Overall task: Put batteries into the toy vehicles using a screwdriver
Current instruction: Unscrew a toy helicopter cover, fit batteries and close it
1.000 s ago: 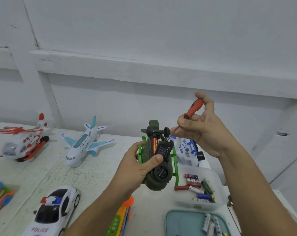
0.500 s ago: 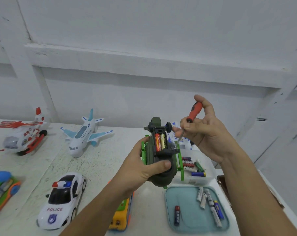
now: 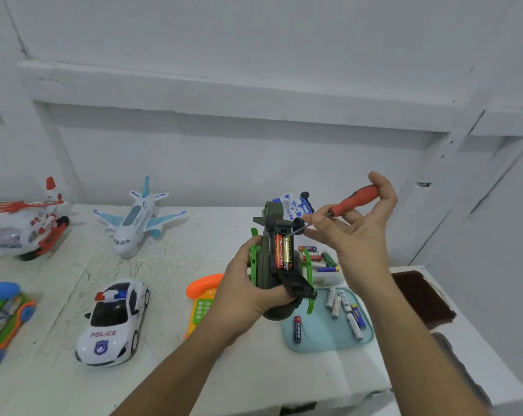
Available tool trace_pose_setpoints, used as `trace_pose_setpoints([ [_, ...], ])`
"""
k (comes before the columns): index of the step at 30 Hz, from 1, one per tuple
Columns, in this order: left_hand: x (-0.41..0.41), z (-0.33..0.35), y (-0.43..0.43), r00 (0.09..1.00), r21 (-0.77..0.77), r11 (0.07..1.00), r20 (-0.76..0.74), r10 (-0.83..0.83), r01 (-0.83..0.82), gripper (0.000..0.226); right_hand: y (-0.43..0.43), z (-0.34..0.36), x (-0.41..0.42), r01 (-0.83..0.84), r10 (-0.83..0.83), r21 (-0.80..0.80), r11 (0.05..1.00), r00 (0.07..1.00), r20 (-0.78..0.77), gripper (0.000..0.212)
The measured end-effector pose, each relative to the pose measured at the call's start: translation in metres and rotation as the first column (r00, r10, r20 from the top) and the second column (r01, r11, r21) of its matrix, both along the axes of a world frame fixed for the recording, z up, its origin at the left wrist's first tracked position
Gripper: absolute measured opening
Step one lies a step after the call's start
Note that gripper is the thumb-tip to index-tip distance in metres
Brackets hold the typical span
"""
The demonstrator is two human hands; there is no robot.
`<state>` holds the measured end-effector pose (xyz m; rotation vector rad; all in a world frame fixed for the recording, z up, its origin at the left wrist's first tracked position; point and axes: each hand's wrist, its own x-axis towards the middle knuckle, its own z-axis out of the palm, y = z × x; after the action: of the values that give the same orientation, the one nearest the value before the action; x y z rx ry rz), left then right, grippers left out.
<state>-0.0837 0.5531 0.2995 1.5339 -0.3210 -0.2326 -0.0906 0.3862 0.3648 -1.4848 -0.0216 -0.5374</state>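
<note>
L hand (image 3: 248,292) grips toy (image 3: 266,259) above table, underside up. Cover (image 3: 297,285) swung open at near end. Two batteries (image 3: 282,255) seated, long axis running away from me. R hand (image 3: 356,235) pinches screwdriver (image 3: 354,201), tip at compartment's far-right corner. R hand is nearer the screw pt.

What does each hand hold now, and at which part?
The left hand grips the green toy around its body. The right hand holds the screwdriver by its red handle.
</note>
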Motion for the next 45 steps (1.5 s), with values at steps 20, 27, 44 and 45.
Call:
trace_pose_setpoints([
  [20, 0.047, -0.014, -0.065, 0.928, 0.132, 0.945, 0.267, 0.258, -0.300, 0.082, -0.047, 0.000, 0.052, -0.022, 0.106, -0.386, 0.922, 0.974, 0.199, 0.077],
  [27, 0.079, -0.026, -0.085, 0.889, 0.285, 0.862, 0.320, 0.326, -0.419, 0.098, -0.073, -0.001, 0.084, -0.039, 0.156, -0.510, 0.859, 0.970, 0.188, 0.066],
  [44, 0.101, -0.035, -0.098, 0.869, 0.415, 0.769, 0.321, 0.376, -0.486, 0.103, -0.115, -0.029, 0.080, -0.037, 0.126, -0.633, 0.773, 0.987, 0.095, 0.072],
  [45, 0.102, -0.035, -0.098, 0.869, 0.422, 0.765, 0.324, 0.374, -0.487, 0.102, -0.118, -0.034, 0.079, -0.039, 0.118, -0.647, 0.762, 0.990, 0.079, 0.072],
])
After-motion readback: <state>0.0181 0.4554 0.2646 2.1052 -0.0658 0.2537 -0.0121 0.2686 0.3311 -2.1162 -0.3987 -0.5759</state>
